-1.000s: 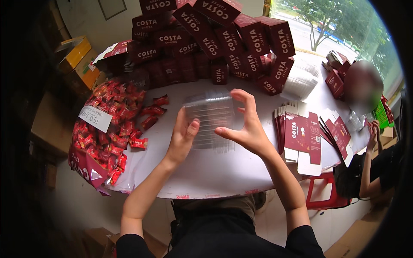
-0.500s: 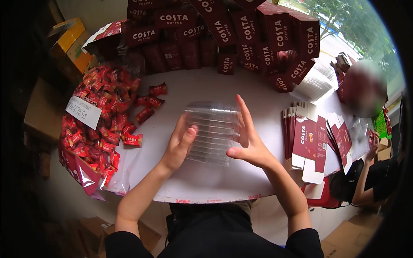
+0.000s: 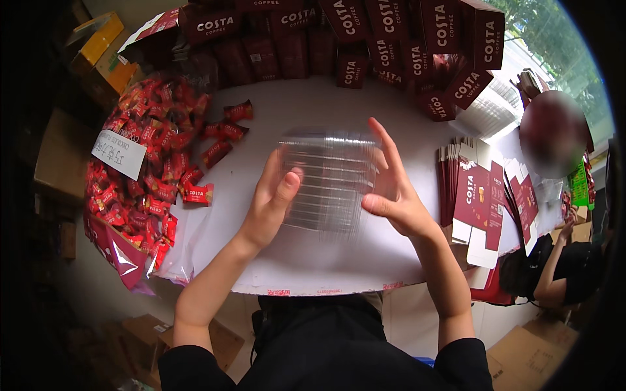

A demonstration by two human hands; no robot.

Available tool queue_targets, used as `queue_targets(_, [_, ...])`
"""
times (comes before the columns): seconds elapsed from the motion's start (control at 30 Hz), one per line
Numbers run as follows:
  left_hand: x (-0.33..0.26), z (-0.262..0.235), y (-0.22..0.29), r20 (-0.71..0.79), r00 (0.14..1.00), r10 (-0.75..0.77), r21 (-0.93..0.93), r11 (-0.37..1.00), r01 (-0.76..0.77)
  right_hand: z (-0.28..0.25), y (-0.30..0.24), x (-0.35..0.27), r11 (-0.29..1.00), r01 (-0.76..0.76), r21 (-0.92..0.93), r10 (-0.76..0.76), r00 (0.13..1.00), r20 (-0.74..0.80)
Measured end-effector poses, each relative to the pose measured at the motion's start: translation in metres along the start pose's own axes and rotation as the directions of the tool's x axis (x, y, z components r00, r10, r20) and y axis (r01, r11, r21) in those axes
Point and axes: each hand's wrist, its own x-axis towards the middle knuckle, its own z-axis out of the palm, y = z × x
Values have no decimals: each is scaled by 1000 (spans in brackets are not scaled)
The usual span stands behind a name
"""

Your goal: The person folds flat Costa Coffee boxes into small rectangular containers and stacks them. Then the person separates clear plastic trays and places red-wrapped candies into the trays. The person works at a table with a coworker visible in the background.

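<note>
I observe both bare forearms point(image 3: 212, 283) rising from the lower edge, elbows bent outward, hands facing inward above the white-topped bench point(image 3: 326, 270). The left hand point(image 3: 266, 207) is closed on the left side of a stack of clear, thin-ribbed plastic trays point(image 3: 329, 186), thumb across the near face. The right hand point(image 3: 407, 203) stands wide open at the right side, thumb and index finger spread; I cannot tell whether it touches the plastic. The stack is held between the 2 hands, its right edges blurred.

Compared with 0.5 s ago, I record the left grip unchanged, the thumbs slightly farther apart and the stack showing wider toward the right. The view has shifted: the dark red cardboard boxes point(image 3: 290, 52) at the rear sit higher, and the clear bag of red-wrapped sweets point(image 3: 145, 189) appears farther left.
</note>
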Motion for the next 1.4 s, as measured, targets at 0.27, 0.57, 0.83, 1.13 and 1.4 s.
queue_targets(0.27, [0, 8, 9, -50, 985, 163, 68, 985, -159, 0, 0, -2, 769, 288, -571, -379, 924, -44])
queue_targets(0.57, [6, -16, 1, -156, 985, 73, 37, 997, -68, -9, -2, -4, 932, 326, -159, -353, 915, -195])
queue_targets(0.83, [3, -1, -7, -59, 998, -4, 5, 1000, 5, 3, 5, -8, 978, 163, -133, -164, 986, 10])
queue_targets(1.13, [-2, 10, -10, 56, 984, 168, 245, 953, -177, 13, 3, -10, 909, 201, -366, -165, 978, 127])
queue_targets(1.4, [-5, 18, -11, 45, 976, 215, 284, 934, -219, 13, 10, -11, 912, 186, -365, -196, 981, 12])
